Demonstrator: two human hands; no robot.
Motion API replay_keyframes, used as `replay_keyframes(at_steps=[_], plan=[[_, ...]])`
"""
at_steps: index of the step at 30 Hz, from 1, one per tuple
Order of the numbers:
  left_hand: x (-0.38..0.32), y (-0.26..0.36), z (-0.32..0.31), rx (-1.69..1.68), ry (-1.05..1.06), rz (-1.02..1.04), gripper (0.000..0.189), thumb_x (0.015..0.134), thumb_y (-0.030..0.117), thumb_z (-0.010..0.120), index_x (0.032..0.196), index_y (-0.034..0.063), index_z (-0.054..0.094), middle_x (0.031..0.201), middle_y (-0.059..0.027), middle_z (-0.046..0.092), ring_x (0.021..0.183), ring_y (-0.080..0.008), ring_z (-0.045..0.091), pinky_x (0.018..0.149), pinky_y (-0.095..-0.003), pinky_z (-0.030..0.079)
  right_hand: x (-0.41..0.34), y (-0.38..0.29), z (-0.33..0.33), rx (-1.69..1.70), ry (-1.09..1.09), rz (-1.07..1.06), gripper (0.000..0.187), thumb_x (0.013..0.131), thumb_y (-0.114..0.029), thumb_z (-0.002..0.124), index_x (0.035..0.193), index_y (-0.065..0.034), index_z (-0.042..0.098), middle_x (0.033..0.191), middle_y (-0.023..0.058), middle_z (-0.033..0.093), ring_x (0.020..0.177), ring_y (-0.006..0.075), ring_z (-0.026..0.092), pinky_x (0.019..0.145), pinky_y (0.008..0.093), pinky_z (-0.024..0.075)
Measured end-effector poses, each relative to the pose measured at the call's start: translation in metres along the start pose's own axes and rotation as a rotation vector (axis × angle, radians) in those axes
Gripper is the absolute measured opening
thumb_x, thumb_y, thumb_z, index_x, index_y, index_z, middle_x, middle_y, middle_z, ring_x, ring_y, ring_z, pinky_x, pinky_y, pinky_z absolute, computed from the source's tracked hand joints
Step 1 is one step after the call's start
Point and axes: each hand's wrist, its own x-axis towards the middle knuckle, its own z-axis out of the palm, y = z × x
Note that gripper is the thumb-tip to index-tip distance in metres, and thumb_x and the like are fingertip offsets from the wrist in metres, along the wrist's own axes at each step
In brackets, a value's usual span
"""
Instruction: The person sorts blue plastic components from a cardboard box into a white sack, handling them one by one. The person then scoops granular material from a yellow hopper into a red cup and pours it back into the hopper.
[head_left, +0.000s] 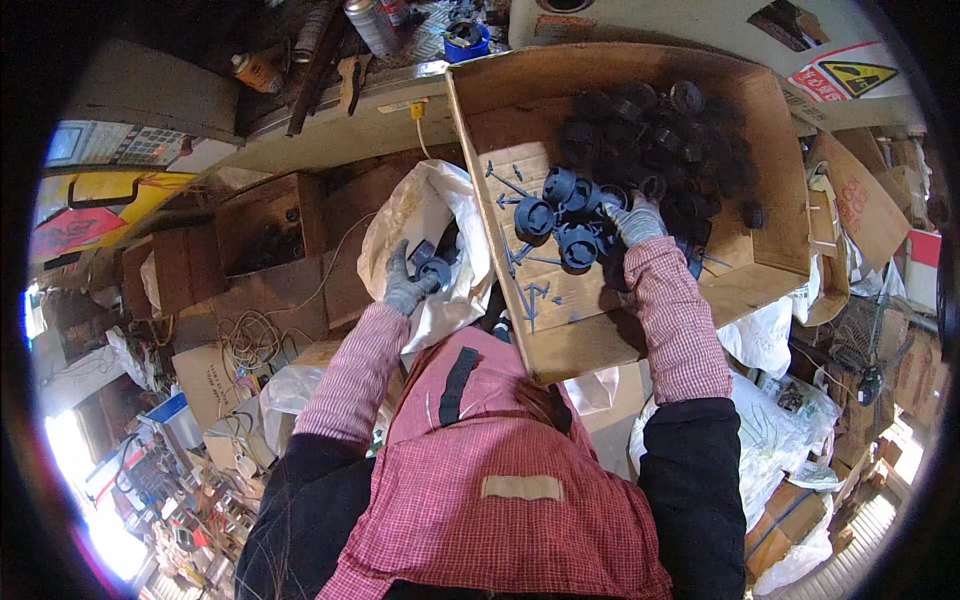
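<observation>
A large open cardboard box (570, 334) lies before me, with many round dark plastic parts (660, 135) heaped towards its far right and thin plastic pins or sprues (532, 300) along its left side. My right hand (637, 221), in a grey glove, is among the parts in the box; its fingers are partly hidden, and whether they grip one is unclear. To the left of the box, my gloved left hand (409, 281) is at the mouth of a white woven sack (457, 300), with its fingers on a round dark plastic part (433, 274).
Spray cans (371, 26), a blue tub (466, 45) and a metal bar stand or lie on a ledge beyond the box. More cardboard boxes (262, 225) and a coiled cable (251, 341) are at left. Plastic bags (780, 427) and a fan (870, 382) are at right.
</observation>
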Motion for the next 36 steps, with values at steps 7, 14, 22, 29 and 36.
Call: replay_keyframes(at_steps=[7, 14, 22, 29, 36], plan=[[-0.042, 0.107, -0.011, -0.202, 0.005, 0.376, 0.060, 0.087, 0.013, 0.063, 0.141, 0.0051, 0.038, 0.128, -0.0125, 0.052, 0.117, -0.0194, 0.050, 0.098, -0.0293, 0.040, -0.088, -0.011, -0.004, 0.877, 0.022, -0.291, 0.041, 0.073, -0.008, 0.078, 0.108, -0.0042, 0.057, 0.099, 0.0113, 0.063, 0.086, 0.0254, 0.062, 0.081, 0.0314, 0.0505], [-0.069, 0.246, 0.035, -0.666, -0.571, 0.041, 0.075, 0.089, 0.024, 0.068, 0.148, 0.0054, 0.026, 0.112, -0.0109, 0.061, 0.099, -0.0150, 0.058, 0.084, -0.0254, 0.048, -0.204, -0.034, -0.025, 0.113, 0.387, -1.069, 0.028, 0.068, -0.006, 0.067, 0.095, -0.0105, 0.064, 0.085, 0.0083, 0.064, 0.077, 0.0296, 0.062, 0.070, 0.0412, 0.0511], [-0.081, 0.234, 0.015, -0.394, -0.558, 0.140, 0.060, 0.090, 0.022, 0.066, 0.142, 0.0091, 0.039, 0.108, -0.0073, 0.060, 0.101, -0.0145, 0.056, 0.091, -0.0297, 0.046, -0.232, -0.049, -0.025, 0.768, 0.386, -0.814, 0.040, 0.072, 0.000, 0.062, 0.112, -0.0044, 0.059, 0.107, 0.0109, 0.054, 0.096, 0.0216, 0.058, 0.081, 0.0305, 0.0499], [-0.103, 0.248, 0.029, -0.326, -0.502, 0.265, 0.045, 0.090, 0.019, 0.066, 0.130, 0.0060, 0.051, 0.099, -0.0055, 0.061, 0.091, -0.0154, 0.058, 0.086, -0.0281, 0.049, -0.221, -0.057, -0.027, 1.373, -0.026, -0.264, 0.043, 0.093, -0.012, 0.060, 0.131, -0.0021, 0.043, 0.105, 0.0064, 0.059, 0.085, 0.0102, 0.059, 0.077, 0.0242, 0.0510], [-0.100, 0.201, 0.050, -1.238, -1.069, -0.480, 0.030, 0.087, 0.016, 0.067, 0.114, 0.0036, 0.061, 0.105, -0.0056, 0.066, 0.097, -0.0143, 0.062, 0.087, -0.0283, 0.051, -0.238, -0.043, -0.026, 0.447, 0.424, -1.089, 0.041, 0.077, -0.010, 0.067, 0.115, -0.0055, 0.054, 0.081, 0.0131, 0.065, 0.067, 0.0309, 0.066, 0.057, 0.0380, 0.0531]])
